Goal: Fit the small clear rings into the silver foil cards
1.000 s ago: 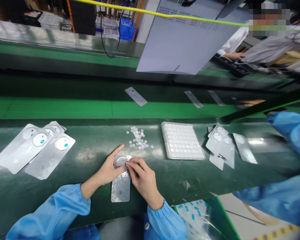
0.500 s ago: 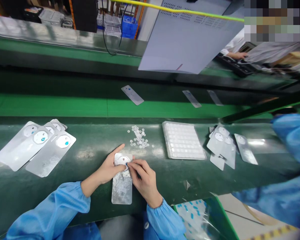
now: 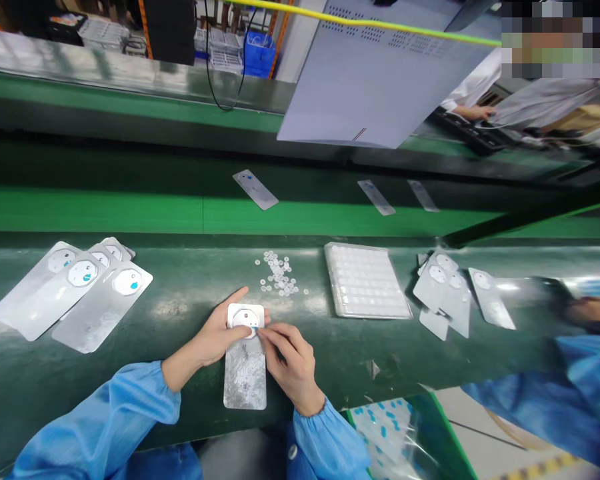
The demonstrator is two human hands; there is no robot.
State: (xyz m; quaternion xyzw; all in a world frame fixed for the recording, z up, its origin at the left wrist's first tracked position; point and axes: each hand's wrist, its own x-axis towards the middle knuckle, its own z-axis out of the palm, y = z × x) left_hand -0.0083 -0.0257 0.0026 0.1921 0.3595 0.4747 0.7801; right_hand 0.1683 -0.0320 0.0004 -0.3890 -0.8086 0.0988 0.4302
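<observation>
- Worktop point(image 3: 340, 360): dark green, carrying the close-by things; beyond it, three pale plates lie apart on a green strip point(image 3: 105, 215).
- Clear tray point(image 3: 367, 280): flat on the worktop, between the small rings and the right-hand pile of plates point(image 3: 445, 293).
- Left-hand pile of plates point(image 3: 55, 297): overlapping, with round white patches marked blue.
- Held plate point(image 3: 245, 383): near the worktop's front edge, its patched end farther from the person.
- Left hand point(image 3: 215, 340): thumb across the plate's face, fingers behind, gripping it.
- Right hand point(image 3: 295, 363): thumb and forefinger pressed together at the patch's right side; whether anything is between them is too small to tell.
- Small rings point(image 3: 280, 273): loosely scattered beyond the hands.
- Blue bit point(image 3: 255, 329): right at those fingertips. This looks like fine fingertip work on the patch; any further move there would call for a firm left grip and a light, exact right touch.
</observation>
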